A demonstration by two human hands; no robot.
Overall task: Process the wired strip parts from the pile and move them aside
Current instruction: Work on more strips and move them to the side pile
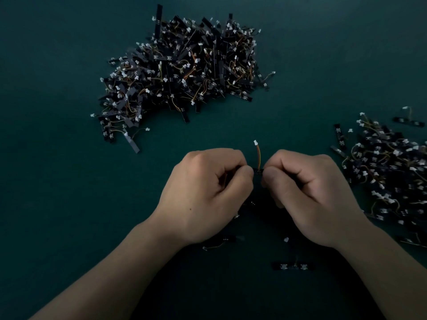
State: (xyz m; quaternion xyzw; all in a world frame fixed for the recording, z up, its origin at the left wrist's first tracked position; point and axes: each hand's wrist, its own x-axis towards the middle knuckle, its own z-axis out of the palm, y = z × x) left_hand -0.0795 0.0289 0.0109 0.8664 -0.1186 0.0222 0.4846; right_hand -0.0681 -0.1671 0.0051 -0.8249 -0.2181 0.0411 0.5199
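Observation:
A big pile point(182, 70) of black wired strip parts with white connectors lies at the back centre of the dark green table. A second, flatter heap point(390, 172) spreads along the right edge. Between them, near the front centre, my left hand point(208, 195) and my right hand point(307, 192) are both closed on one wired strip part point(258, 170), pinching its black strip from either side. Its orange and red wire rises straight up to a white connector. Most of the strip is hidden by my fingers.
A few loose strip parts lie under and near my wrists: one point(293, 266) flat at the front, another point(219, 242) below my left hand, and a white connector point(286, 239) by my right wrist. Bare green mat point(69, 204) stretches to the left.

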